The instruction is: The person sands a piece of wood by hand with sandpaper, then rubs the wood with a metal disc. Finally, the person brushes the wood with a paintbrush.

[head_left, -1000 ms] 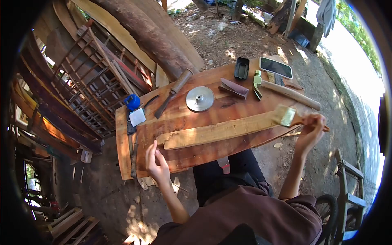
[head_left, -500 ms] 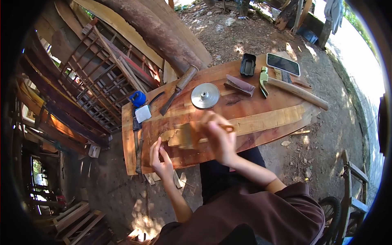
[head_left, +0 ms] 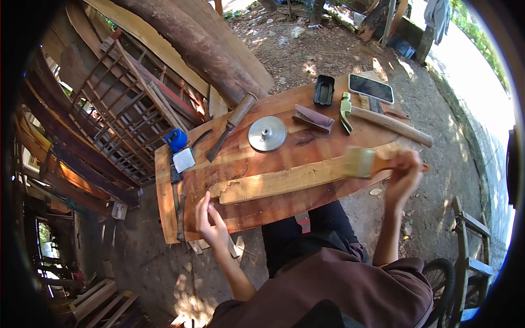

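Observation:
A pale wooden strip (head_left: 279, 181) with a ragged left end lies along the wooden table (head_left: 240, 216). My right hand (head_left: 403, 174) is closed round the handle of a wide paintbrush (head_left: 365, 162). The brush's light bristles point left, over the right part of the strip. At the strip's left end is my left hand (head_left: 213, 225), fingers stretched out, the fingertips right beside the ragged edge.
Behind the strip lie a chisel (head_left: 232, 126), a round metal disc (head_left: 267, 133), folded sandpaper (head_left: 314, 118), a black tray (head_left: 324, 91), a hammer (head_left: 388, 123) and a phone (head_left: 371, 88). A blue object (head_left: 176, 139) sits at the left edge. Boards (head_left: 158, 93) lean beyond.
My right hand has swept the paintbrush rightward, from near the strip's left end to its right part. My left hand stays at the left end. The view has shifted slightly.

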{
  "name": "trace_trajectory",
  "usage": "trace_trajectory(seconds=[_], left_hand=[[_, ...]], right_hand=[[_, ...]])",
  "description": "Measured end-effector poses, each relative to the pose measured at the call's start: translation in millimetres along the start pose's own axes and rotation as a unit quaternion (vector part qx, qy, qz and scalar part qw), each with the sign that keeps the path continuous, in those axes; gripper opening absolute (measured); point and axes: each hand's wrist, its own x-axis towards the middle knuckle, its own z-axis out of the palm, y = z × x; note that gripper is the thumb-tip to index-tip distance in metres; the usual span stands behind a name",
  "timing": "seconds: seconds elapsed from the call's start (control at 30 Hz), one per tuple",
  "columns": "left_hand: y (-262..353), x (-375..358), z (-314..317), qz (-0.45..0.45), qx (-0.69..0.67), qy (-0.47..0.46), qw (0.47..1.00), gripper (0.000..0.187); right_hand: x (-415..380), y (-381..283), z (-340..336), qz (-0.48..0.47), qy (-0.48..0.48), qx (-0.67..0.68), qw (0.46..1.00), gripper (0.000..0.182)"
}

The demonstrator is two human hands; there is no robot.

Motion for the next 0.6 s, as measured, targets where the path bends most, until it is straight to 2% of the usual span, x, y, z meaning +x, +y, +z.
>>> trace_trajectory(seconds=[0.03, 0.07, 0.13, 0.17, 0.23, 0.27, 0.37, 0.43, 0.47, 0.5, 0.53, 0.57, 0.6], left_hand=[[1, 0, 0, -0.002, -0.004, -0.002, 1.0, 0.028], [2, 0, 0, -0.002, -0.001, 0.0, 1.0, 0.028], [1, 0, 0, -0.001, 0.003, 0.003, 1.0, 0.028], [1, 0, 0, -0.001, 0.004, 0.003, 1.0, 0.028], [0, -1, 1, -0.011, 0.002, 0.005, 1.0, 0.028], [0, -1, 1, -0.01, 0.004, 0.008, 1.0, 0.028], [1, -2, 0, -0.007, 0.006, 0.007, 1.0, 0.028], [-1, -1, 1, -0.005, 0.0, 0.008, 1.0, 0.028], [1, -1, 1, -0.008, -0.003, 0.006, 1.0, 0.029], [1, -1, 1, -0.005, 0.0, 0.007, 1.0, 0.029], [0, -1, 1, -0.005, -0.004, 0.008, 1.0, 0.029], [-1, -1, 2, -0.005, -0.007, 0.009, 1.0, 0.029], [-1, -2, 1, -0.002, -0.008, 0.01, 1.0, 0.03]], right_hand=[[12, -15, -8, -0.053, 0.053, -0.026, 0.997, 0.03], [26, -24, -33, -0.096, 0.057, -0.022, 0.994, 0.029], [45, -43, -55, -0.165, 0.133, -0.033, 0.977, 0.029], [53, -50, -68, -0.164, 0.133, -0.033, 0.977, 0.029], [59, -62, -75, -0.244, 0.16, -0.057, 0.955, 0.029], [57, -63, -77, -0.231, 0.137, 0.038, 0.963, 0.029], [29, -39, -19, -0.26, 0.113, 0.013, 0.959, 0.027], [-4, -19, 45, -0.206, 0.051, 0.034, 0.977, 0.027], [-23, 0, 64, -0.117, -0.024, 0.097, 0.988, 0.032], [-50, 15, 92, -0.064, -0.064, 0.103, 0.991, 0.029], [-74, 19, 126, 0.008, -0.12, 0.143, 0.982, 0.027], [-90, 35, 143, 0.042, -0.224, 0.195, 0.954, 0.025], [-113, 49, 162, 0.083, -0.261, 0.217, 0.937, 0.023]])
